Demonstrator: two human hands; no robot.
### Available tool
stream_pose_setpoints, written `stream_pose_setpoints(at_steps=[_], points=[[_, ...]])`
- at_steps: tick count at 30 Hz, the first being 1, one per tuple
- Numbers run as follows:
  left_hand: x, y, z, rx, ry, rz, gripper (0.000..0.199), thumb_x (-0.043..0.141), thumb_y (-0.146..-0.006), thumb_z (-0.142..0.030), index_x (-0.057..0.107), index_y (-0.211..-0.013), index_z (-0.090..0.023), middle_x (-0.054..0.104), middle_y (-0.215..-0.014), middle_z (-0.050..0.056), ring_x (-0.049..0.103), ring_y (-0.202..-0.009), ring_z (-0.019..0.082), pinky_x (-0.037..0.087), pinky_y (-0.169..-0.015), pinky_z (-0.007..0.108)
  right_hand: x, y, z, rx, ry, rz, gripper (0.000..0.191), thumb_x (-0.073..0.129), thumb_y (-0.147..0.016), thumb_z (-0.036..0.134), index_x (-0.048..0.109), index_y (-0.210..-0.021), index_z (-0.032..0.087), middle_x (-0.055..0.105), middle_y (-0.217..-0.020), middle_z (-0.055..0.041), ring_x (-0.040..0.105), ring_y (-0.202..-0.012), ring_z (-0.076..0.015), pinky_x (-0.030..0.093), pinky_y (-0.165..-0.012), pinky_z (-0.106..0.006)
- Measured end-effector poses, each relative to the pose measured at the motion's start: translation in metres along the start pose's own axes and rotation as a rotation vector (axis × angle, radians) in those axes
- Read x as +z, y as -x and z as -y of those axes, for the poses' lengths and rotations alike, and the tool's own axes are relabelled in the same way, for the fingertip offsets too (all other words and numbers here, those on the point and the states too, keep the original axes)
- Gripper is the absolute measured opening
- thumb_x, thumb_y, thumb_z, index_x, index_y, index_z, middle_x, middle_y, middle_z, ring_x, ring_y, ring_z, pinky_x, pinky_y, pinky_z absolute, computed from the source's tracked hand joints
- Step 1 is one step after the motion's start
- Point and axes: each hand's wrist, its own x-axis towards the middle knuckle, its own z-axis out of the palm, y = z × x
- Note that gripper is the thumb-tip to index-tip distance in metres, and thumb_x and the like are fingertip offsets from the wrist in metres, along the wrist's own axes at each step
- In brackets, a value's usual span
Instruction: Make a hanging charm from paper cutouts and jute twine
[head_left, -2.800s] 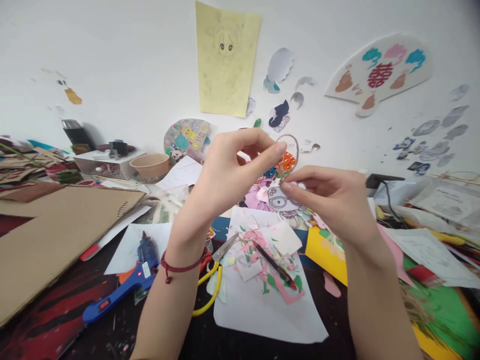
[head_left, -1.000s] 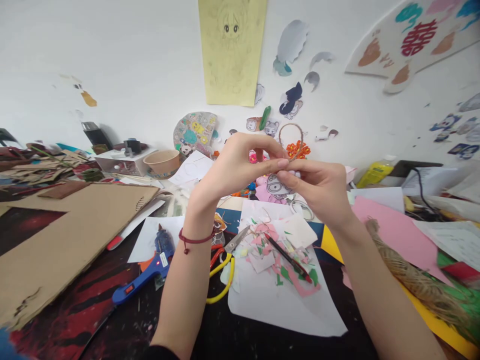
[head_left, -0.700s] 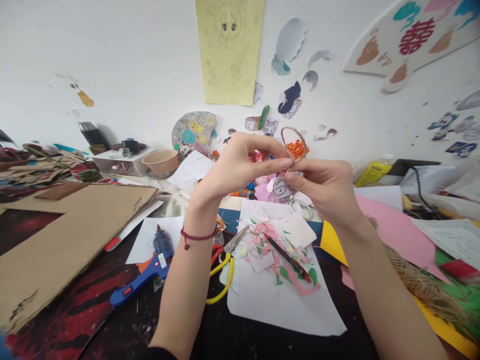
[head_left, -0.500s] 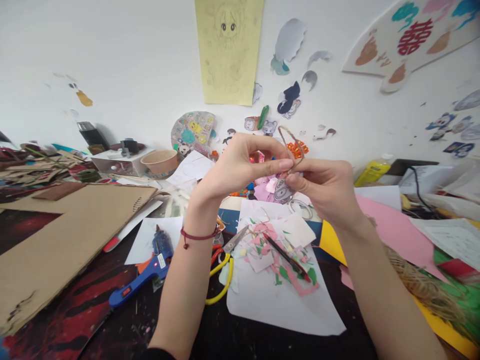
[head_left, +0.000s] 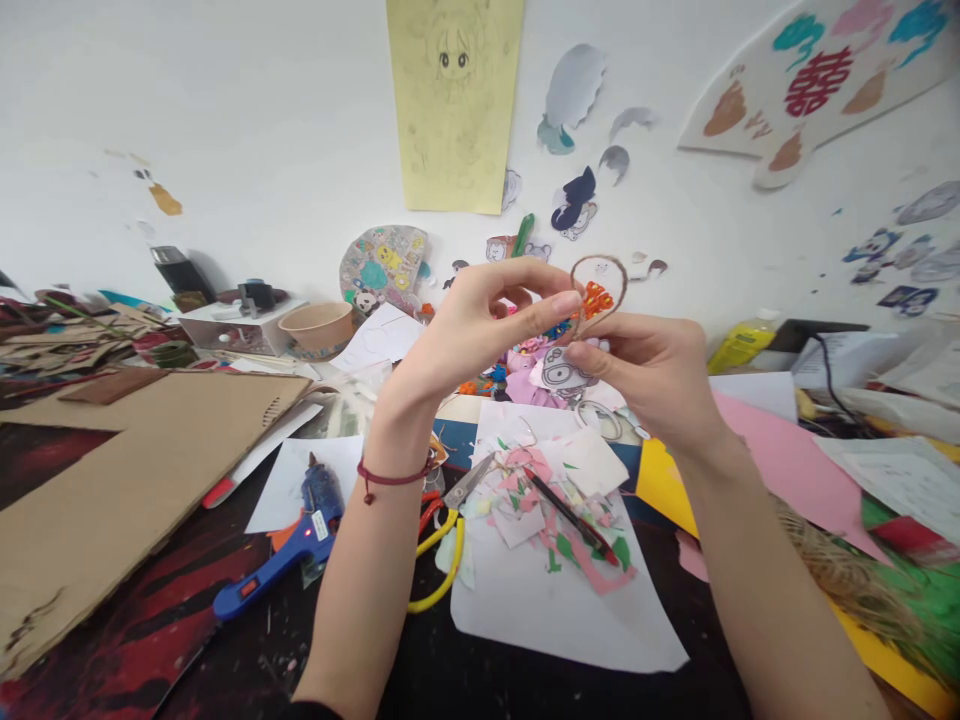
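A loop of brown twine (head_left: 622, 268) stands up between my two hands, over the middle of the table. My left hand (head_left: 502, 315) pinches the left side of the twine between thumb and index finger. The thumb and fingers of my right hand (head_left: 637, 365) are closed on its lower end. Just below the fingertips is a small paper cutout with a drawn face (head_left: 559, 372); whether my right hand holds it too is hard to tell. Behind the hands lie a pink-purple bundle (head_left: 529, 385) and orange beaded pieces (head_left: 598, 298).
White paper (head_left: 570, 630) bears paper scraps and a dark pen (head_left: 574, 515). Yellow-handled scissors (head_left: 448, 560) and a blue glue gun (head_left: 300, 550) lie left of it. Cardboard (head_left: 150, 470) covers the left side; pink paper (head_left: 795, 470) and loose twine (head_left: 847, 580) are at right.
The twine loop has opened from a narrow, tilted shape into a rounder one. My left fingertips have risen slightly away from my right ones. The paper cutout has turned to show its face more.
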Motion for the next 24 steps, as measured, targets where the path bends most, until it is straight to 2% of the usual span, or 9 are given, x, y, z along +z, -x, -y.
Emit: stream_pose_setpoints(at_steps=[2, 4, 7, 12, 17, 24], points=[[0.003, -0.001, -0.002, 0.043, -0.033, -0.063, 0.018, 0.068, -0.088, -0.033, 0.07, -0.098, -0.019, 0.071, -0.104, 0.005, 0.062, -0.082, 0.011, 0.047, -0.066, 0.022, 0.0, 0.0, -0.002, 0.0, 0.044, 0.011, 0.008, 0.08, -0.078, 0.031, 0.078, -0.081, 0.024, 0.074, -0.077, 0.0004, 0.063, -0.068, -0.0133, 0.048, -0.061, -0.029], [0.006, -0.003, -0.003, 0.067, -0.054, -0.118, 0.012, 0.068, -0.088, -0.03, 0.069, -0.09, -0.018, 0.071, -0.095, 0.004, 0.062, -0.08, 0.01, 0.048, -0.068, 0.023, 0.001, -0.001, -0.005, 0.02, 0.061, 0.04, 0.009, 0.079, -0.079, 0.032, 0.077, -0.082, 0.024, 0.074, -0.078, 0.0001, 0.063, -0.069, -0.014, 0.049, -0.063, -0.03], [0.009, -0.004, -0.002, 0.062, -0.005, -0.163, 0.015, 0.065, -0.089, -0.026, 0.064, -0.077, -0.017, 0.068, -0.081, 0.002, 0.061, -0.077, 0.01, 0.048, -0.07, 0.023, 0.004, -0.002, -0.014, 0.064, 0.042, 0.098, 0.012, 0.08, -0.077, 0.035, 0.077, -0.083, 0.024, 0.075, -0.081, -0.0003, 0.065, -0.073, -0.0155, 0.051, -0.066, -0.03], [0.008, -0.005, 0.006, -0.035, 0.123, -0.1, 0.015, 0.06, -0.09, -0.018, 0.062, -0.075, -0.016, 0.064, -0.075, 0.0, 0.058, -0.073, 0.008, 0.046, -0.07, 0.023, 0.002, -0.005, -0.032, 0.133, 0.087, 0.232, 0.024, 0.082, -0.072, 0.041, 0.077, -0.089, 0.024, 0.076, -0.091, -0.0021, 0.067, -0.081, -0.0176, 0.054, -0.072, -0.031], [0.005, -0.006, 0.012, -0.146, 0.077, -0.122, 0.013, 0.063, -0.084, -0.016, 0.063, -0.071, -0.015, 0.059, -0.072, -0.001, 0.05, -0.067, 0.007, 0.042, -0.066, 0.022, -0.008, -0.009, -0.042, 0.242, 0.059, 0.359, 0.035, 0.082, -0.072, 0.043, 0.076, -0.1, 0.024, 0.075, -0.101, -0.0051, 0.066, -0.078, -0.0165, 0.054, -0.066, -0.029], [0.004, -0.007, 0.022, -0.26, 0.03, -0.067, 0.019, 0.055, -0.083, -0.016, 0.061, -0.065, -0.014, 0.053, -0.063, -0.001, 0.047, -0.061, 0.008, 0.037, -0.058, 0.024, -0.018, -0.01, -0.037, 0.236, 0.021, 0.308, 0.035, 0.078, -0.078, 0.041, 0.073, -0.108, 0.023, 0.073, -0.107, -0.006, 0.068, -0.094, -0.0185, 0.055, -0.081, -0.031]])
